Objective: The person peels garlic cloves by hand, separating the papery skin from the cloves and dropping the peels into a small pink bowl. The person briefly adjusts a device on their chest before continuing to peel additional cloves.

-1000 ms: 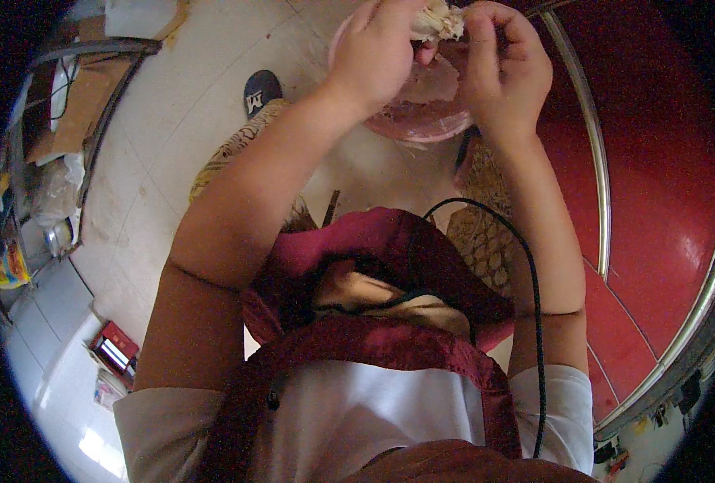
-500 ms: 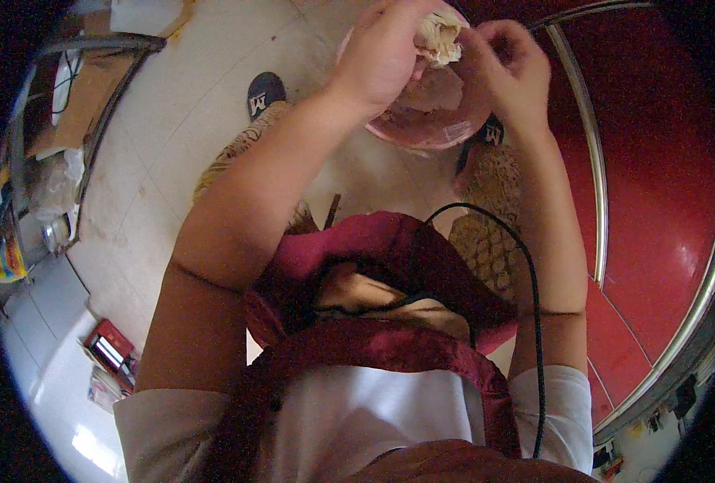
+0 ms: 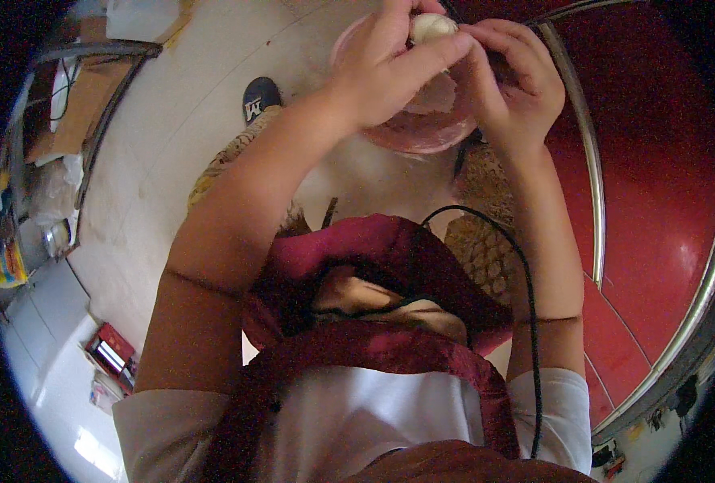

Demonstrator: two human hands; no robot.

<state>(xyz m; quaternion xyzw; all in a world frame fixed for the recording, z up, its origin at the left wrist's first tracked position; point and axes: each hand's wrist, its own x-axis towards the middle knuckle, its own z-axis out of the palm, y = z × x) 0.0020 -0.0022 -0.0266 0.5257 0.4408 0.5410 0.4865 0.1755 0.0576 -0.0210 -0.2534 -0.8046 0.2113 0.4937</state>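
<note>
A white, rounded garlic bulb point(image 3: 433, 29) is held near the top edge of the head view. My left hand point(image 3: 378, 80) is closed around it, with the thumb stretched along its near side. From the other side, my right hand point(image 3: 522, 88) meets the bulb with thumb and bent fingers pinched close; its fingertips are partly hidden. Below both hands is a pink round bowl point(image 3: 414, 145). A pale, thin piece like papery skin point(image 3: 436, 98) lies inside it. My hands cover part of the bowl's rim.
My shoe point(image 3: 261, 97) rests on the pale tiled floor point(image 3: 180, 113). A glossy red cabinet front point(image 3: 655, 177) with metal trim stands at the right. Shelving with cardboard point(image 3: 92, 105) is on the left. A black cable point(image 3: 535, 338) runs past my right forearm.
The garlic bulb has turned in my fingers; its smooth round side now shows instead of crumpled papery skin. My right hand has come closer, meeting the left thumb.
</note>
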